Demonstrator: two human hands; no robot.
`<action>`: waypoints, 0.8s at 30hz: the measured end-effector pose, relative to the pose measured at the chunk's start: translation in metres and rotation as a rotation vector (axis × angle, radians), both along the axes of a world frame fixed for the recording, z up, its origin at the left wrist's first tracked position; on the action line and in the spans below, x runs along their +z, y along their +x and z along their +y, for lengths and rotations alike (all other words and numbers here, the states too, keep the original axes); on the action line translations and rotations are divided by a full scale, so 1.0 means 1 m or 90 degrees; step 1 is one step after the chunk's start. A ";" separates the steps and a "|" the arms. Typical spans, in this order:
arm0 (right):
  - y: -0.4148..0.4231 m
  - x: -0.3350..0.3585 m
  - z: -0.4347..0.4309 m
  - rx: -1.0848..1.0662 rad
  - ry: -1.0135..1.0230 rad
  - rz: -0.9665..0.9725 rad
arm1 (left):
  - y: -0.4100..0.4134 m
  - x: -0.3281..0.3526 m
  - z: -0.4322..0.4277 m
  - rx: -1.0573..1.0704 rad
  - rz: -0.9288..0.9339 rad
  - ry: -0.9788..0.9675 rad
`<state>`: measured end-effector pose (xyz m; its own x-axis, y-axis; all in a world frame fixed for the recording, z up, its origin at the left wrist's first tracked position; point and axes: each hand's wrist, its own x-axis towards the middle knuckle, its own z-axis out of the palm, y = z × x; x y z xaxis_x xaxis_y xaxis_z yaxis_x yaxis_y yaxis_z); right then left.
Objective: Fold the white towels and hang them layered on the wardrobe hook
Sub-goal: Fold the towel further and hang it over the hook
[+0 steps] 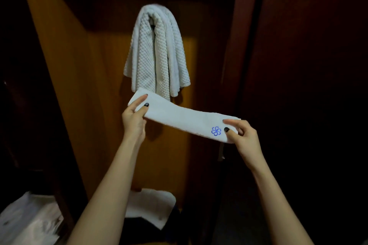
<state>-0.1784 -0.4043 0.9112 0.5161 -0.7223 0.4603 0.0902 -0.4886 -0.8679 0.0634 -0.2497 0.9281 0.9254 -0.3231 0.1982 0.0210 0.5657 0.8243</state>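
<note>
L hand (pixel 133 117) and R hand (pixel 242 137) each pinch one end of the folded towel (pixel 185 118), holding it flat w/ its blue flower mark near the R thumb. The bumpy towel (pixel 157 49) hangs on the wardrobe hook just above. Prob next: lift it up and drape it over that one, centered so it won't slip.

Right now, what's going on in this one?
A person holds a folded white towel stretched out between both hands, in front of a wooden wardrobe. The left hand pinches its left end; the right hand pinches the end by the blue logo. A waffle-weave white towel already hangs draped inside, just above. More white cloth lies lower down, untouched.
</note>
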 end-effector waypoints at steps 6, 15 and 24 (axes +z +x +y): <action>0.058 0.082 -0.025 0.085 -0.044 -0.037 | 0.053 0.066 0.012 0.048 -0.128 0.028; 0.155 0.203 -0.067 0.207 -0.044 -0.166 | 0.162 0.173 0.015 0.036 -0.307 0.074; 0.257 0.324 -0.125 0.293 -0.035 -0.188 | 0.275 0.279 -0.010 -0.040 -0.365 0.147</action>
<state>0.0790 -0.5292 1.2347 0.6166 -0.4233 0.6638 0.5409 -0.3849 -0.7479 0.3382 -0.2592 1.2067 0.6701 -0.4673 0.5768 -0.4337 0.3842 0.8151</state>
